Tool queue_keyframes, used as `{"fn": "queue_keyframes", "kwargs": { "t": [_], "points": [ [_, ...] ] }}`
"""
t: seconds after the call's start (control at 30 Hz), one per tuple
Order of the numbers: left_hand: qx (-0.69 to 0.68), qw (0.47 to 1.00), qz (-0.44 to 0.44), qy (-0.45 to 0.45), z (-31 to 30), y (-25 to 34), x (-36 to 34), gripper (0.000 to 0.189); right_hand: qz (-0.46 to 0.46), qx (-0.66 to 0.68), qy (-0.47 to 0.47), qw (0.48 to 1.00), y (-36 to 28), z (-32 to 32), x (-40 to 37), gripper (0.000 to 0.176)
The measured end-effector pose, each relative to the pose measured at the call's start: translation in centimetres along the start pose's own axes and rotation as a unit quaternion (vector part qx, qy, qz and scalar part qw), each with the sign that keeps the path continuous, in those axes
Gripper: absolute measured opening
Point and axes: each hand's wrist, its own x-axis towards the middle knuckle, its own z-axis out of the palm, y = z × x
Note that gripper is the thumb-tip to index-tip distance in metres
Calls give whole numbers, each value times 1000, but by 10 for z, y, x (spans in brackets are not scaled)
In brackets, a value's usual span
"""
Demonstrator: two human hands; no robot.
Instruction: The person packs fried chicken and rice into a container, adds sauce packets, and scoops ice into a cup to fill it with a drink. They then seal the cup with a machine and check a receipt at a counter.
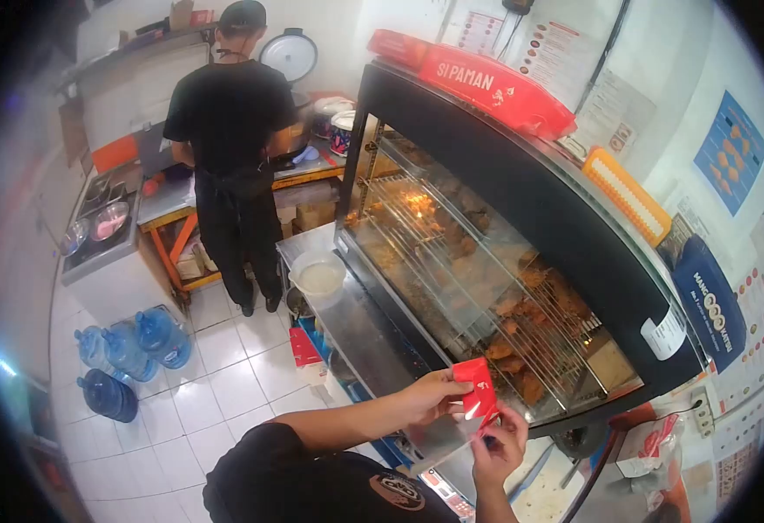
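Observation:
A small red packet [476, 390] with a white print is held up in front of the glass food warmer [486, 200]. My left hand [434, 397] pinches its upper left side between thumb and fingers. Lower down, my right hand [500, 443] grips the packet's bottom end with closed fingertips. Whether the packet is open or has anything inside cannot be made out. Behind it, fried pieces [521, 318] lie on wire racks behind the warmer's glass.
A knife [532, 471] rests on a cutting board [549, 492] below my right hand. Along the warmer's front runs a metal ledge with a white bowl [319, 275]. A co-worker [229, 139] stands at the back counter, facing away. Several blue water jugs [129, 349] stand on the tiled floor.

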Motion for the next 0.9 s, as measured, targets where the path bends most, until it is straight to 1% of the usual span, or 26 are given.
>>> {"fn": "queue_keyframes", "kwargs": {
  "t": [0.03, 0.07, 0.1, 0.17, 0.23, 0.27, 0.3, 0.33, 0.37, 0.47, 0.5, 0.53, 0.57, 0.6, 0.63, 0.67, 0.7, 0.73, 0.77, 0.8, 0.83, 0.87, 0.9],
  "points": [
    [32, 998, 44, 24, 5, -9, -3, 30, 2, -7, 2, 1000, 4, -4, 1, 23],
    [51, 995, 85, 3, 10, -18, -8, 29, -10, -36, 40, 999, 12, -6, 3, 20],
    [51, 995, 86, 2, 10, -28, -9, 29, -23, -62, 75, 995, 18, -8, 7, 18],
    [145, 974, 169, 30, 9, -46, -10, 26, -25, -76, 56, 995, 19, -10, 12, 15],
    [156, 969, 189, 36, 1, -45, -6, 24, -7, -88, -63, 994, 17, -10, 18, 12],
    [131, 965, 217, 65, 2, -40, -3, 20, -6, -109, -106, 988, 16, -12, 18, 12],
    [108, 961, 238, 92, 3, -37, -4, 15, 3, -107, -104, 989, 16, -12, 19, 12],
    [83, 970, 199, 115, 5, -38, -7, 12, -7, -105, -130, 986, 16, -12, 19, 13],
    [86, 975, 176, 110, 8, -38, -10, 12, -13, -110, -150, 982, 15, -14, 19, 13],
    [34, 988, 105, 112, 15, -47, -17, 10, 11, -97, -85, 992, 18, -12, 18, 12],
    [40, 992, 69, 102, 16, -53, -16, 10, 31, -101, -38, 994, 19, -10, 16, 11],
    [29, 992, 73, 98, 16, -57, -16, 10, 41, -110, -48, 992, 24, -14, 11, 13],
    [18, 992, 81, 95, 15, -61, -17, 10, 59, -124, -24, 990, 26, -14, 5, 13],
    [27, 995, 66, 64, 2, -59, -13, 14, 84, -86, -12, 993, 27, -11, 4, 14],
    [34, 997, 47, 59, -7, -57, -13, 14, 104, -44, -1, 994, 31, -10, 0, 18],
    [102, 994, 23, 24, -11, -51, -14, 18, 112, -48, 15, 992, 41, -14, -9, 18],
    [167, 986, 0, -11, -14, -45, -14, 22, 168, -24, -3, 985, 58, -19, -20, 26],
    [293, 955, 6, -51, -17, -37, -15, 32, 222, 3, -22, 975, 73, -22, -32, 36],
    [297, 953, -6, -56, -14, -30, -16, 32, 228, 1, -10, 974, 87, -19, -46, 36],
    [613, 769, 181, 22, -8, -22, -16, 41, 246, 66, 11, 967, 98, -14, -59, 43],
    [818, 453, 343, 92, 0, -17, -14, 49, 262, 129, 31, 956, 107, -12, -71, 49],
    [814, 424, 389, 79, 8, -14, -10, 47, 250, 152, 9, 956, 108, -11, -76, 50],
    [815, 424, 389, 70, 1, -10, 3, 47, 250, 150, 17, 957, 106, -8, -74, 50]
  ]
}}
